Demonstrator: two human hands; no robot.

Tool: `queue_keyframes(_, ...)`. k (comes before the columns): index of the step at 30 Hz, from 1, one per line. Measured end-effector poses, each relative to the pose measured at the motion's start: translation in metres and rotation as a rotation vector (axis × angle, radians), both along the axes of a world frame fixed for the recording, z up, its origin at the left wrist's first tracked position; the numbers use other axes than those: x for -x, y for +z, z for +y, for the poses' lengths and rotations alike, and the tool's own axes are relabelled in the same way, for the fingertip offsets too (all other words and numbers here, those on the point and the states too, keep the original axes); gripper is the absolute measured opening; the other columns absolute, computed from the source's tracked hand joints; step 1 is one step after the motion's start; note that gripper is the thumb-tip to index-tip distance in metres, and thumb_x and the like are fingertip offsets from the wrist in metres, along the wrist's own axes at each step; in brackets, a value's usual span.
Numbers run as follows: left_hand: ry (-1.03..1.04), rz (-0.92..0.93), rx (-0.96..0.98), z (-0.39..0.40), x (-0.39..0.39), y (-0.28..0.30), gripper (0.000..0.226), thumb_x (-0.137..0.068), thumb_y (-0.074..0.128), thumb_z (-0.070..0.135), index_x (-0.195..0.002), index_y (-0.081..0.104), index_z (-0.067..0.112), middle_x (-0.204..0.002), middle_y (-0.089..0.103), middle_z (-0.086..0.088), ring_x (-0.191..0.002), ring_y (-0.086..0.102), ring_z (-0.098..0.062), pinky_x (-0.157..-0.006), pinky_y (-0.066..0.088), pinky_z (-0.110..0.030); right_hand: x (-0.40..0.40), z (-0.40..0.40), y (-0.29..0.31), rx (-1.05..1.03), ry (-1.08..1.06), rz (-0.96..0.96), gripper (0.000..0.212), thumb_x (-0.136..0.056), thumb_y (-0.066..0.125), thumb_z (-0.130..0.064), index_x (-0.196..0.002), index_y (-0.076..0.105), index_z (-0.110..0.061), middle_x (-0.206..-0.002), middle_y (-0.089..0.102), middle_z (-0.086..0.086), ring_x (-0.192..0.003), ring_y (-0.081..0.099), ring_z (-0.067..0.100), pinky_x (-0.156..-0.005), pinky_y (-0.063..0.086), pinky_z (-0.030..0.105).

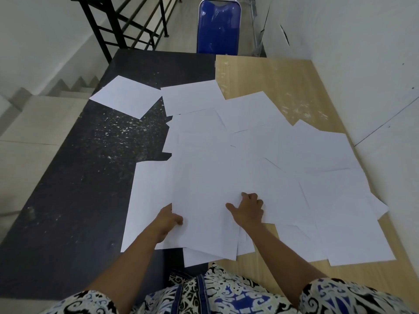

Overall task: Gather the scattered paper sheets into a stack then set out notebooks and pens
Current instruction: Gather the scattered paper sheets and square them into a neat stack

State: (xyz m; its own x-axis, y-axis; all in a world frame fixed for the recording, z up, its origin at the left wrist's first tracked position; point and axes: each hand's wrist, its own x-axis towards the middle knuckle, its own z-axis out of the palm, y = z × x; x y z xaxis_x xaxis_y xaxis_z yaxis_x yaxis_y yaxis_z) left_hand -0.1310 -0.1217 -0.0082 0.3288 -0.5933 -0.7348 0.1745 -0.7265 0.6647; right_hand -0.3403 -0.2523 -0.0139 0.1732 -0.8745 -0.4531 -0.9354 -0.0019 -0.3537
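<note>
white paper sheets lie scattered and overlapping across the bench. left hand pinches the near pile's left edge, right hand presses flat on top, fingers spread. paper looks light, floppy, slippery; best gripped by edges. no containers, notebooks or pens visible.

Two tabletops butting edge to edge: a black speckled table on the left, a light wood-grain table on the right. Lying scattered across both, overlapping white paper sheets, mostly spreading over the seam and the wood side. Sitting apart on the black surface, one single sheet.
</note>
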Motion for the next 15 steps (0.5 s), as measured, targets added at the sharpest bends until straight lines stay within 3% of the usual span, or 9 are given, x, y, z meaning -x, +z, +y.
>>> queue_keyframes(5,0.050,-0.059,0.107,-0.004,0.003,0.003,0.038,-0.090,0.062,0.001,-0.123,0.053,0.018,-0.113,0.062,-0.005,-0.096,0.062,-0.023,-0.078,0.051,-0.031,-0.003,-0.006,-0.001,-0.017,-0.012,-0.106,0.069,-0.086,0.063,-0.046,-0.144,0.035,-0.022,-0.140,0.035,0.008,-0.130,0.032,0.030,-0.100,0.037,0.043)
queue_keyframes(8,0.091,-0.056,0.163,-0.008,0.001,0.014,0.030,-0.090,0.062,0.001,-0.114,0.057,0.018,-0.106,0.065,-0.003,-0.090,0.063,-0.017,-0.070,0.050,-0.026,-0.002,-0.010,-0.001,-0.038,-0.255,-0.364,0.089,-0.078,0.074,-0.048,-0.147,0.028,-0.017,-0.142,0.039,0.012,-0.131,0.038,0.031,-0.105,0.037,0.046)
queue_keyframes(11,0.132,0.008,0.225,-0.012,-0.007,0.025,0.027,-0.089,0.064,0.003,-0.111,0.061,0.017,-0.108,0.068,-0.004,-0.095,0.065,-0.021,-0.075,0.052,-0.031,-0.001,-0.017,0.011,-0.250,-0.513,-0.723,0.104,-0.070,0.082,-0.045,-0.149,0.024,-0.013,-0.137,0.047,0.006,-0.123,0.052,0.026,-0.104,0.044,0.042)
queue_keyframes(13,0.150,0.055,0.275,-0.015,-0.013,0.034,0.030,-0.088,0.065,0.003,-0.115,0.061,0.016,-0.110,0.070,-0.005,-0.100,0.066,-0.026,-0.080,0.054,-0.036,-0.002,-0.023,0.026,-0.411,-0.532,-0.939,0.083,-0.070,0.083,-0.040,-0.138,0.047,-0.009,-0.126,0.061,0.003,-0.108,0.063,0.020,-0.092,0.053,0.035)
queue_keyframes(15,0.158,0.064,0.311,-0.019,-0.018,0.042,0.033,-0.087,0.066,0.003,-0.117,0.062,0.015,-0.111,0.071,-0.006,-0.102,0.066,-0.028,-0.084,0.054,-0.040,-0.003,-0.026,0.045,-0.459,-0.466,-1.082,0.045,-0.080,0.077,-0.024,-0.120,0.064,-0.010,-0.112,0.070,0.004,-0.095,0.069,0.016,-0.077,0.057,0.027)
